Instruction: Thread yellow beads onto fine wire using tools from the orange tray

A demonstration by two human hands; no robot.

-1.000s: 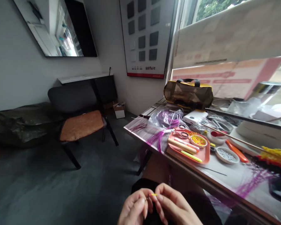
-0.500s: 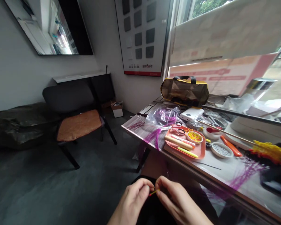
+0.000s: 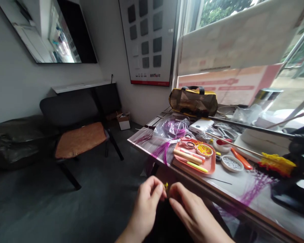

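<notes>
Over my lap, my left hand (image 3: pixel 149 200) pinches a small yellow strand (image 3: pixel 166 186) between thumb and fingertips, and its bent yellow end sticks up past them. My right hand (image 3: pixel 186 204) is a little to the right, thumb and fingers curled close together. Whether anything thin sits in its fingertips is hidden. Beyond the hands, on the table, an orange tray (image 3: pixel 212 165) carries a round dish (image 3: pixel 204 156) of similar yellow and red strands, a wooden stick and several pens. Scissors (image 3: pixel 188 144) lie across the tray's back left corner.
The table edge (image 3: pixel 192 182) runs close beyond my hands. On the table are a dish of small grey pieces (image 3: pixel 232 163), an orange-handled tool (image 3: pixel 242 158), purple threads (image 3: pixel 164 152), a white box (image 3: pixel 201 126) and a bag (image 3: pixel 194 101). A chair (image 3: pixel 81 140) stands left.
Both hands have risen slightly and come a little apart. The strand stretched between them with a red tip; now a yellow end shows above the left fingertips. The view has shifted slightly right.
</notes>
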